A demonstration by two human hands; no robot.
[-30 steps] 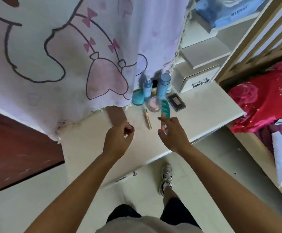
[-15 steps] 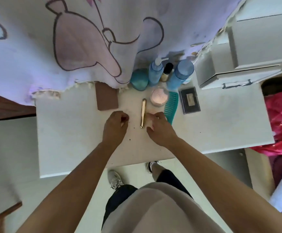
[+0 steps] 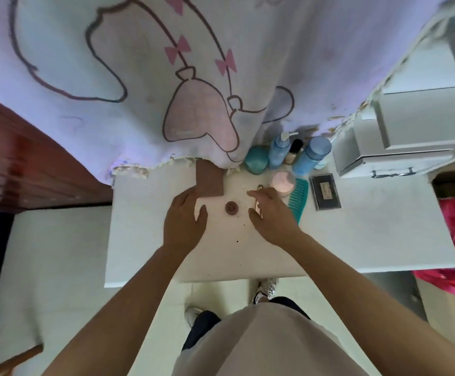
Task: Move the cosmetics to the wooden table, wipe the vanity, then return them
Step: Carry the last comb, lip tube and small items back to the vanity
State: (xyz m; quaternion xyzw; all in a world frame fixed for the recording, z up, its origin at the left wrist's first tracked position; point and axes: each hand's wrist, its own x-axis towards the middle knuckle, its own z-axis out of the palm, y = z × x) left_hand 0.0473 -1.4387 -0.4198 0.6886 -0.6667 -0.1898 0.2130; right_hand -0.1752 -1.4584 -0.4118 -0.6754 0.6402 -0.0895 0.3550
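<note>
All the cosmetics in view sit on the white vanity top (image 3: 370, 240), none on the red-brown wooden surface (image 3: 17, 164) at nine o'clock, which is probably the wooden table. Dark specks dot the top and no wiping cloth shows, so I judge the wipe is not done and the move is barely begun, though the layout alone cannot rule out a late stage.

The left hand (image 3: 185, 221) lies open, fingers straight, its tips at the edge of a flat brown rectangular case (image 3: 209, 183). The right hand (image 3: 272, 213) lies over a slim gold tube (image 3: 257, 206); I cannot tell whether it pinches it. A small round maroon pot (image 3: 231, 208) stands free between the hands.

At twelve to one o'clock stand a teal round jar (image 3: 256, 163), a blue pump bottle (image 3: 278, 154), a dark-capped little bottle (image 3: 294, 153) and a blue cylindrical bottle (image 3: 313, 157). Nearer are a pink powder jar (image 3: 283, 181), a teal comb (image 3: 301, 199) and a black rectangular palette (image 3: 325, 191).

The hanging cartoon-print cloth (image 3: 139, 77) brushes the back edge, partly covering the case. A white drawer box (image 3: 389, 158) closes off two o'clock. Bare top lies open at eight and four o'clock, and the left edge gives the clear way out
</note>
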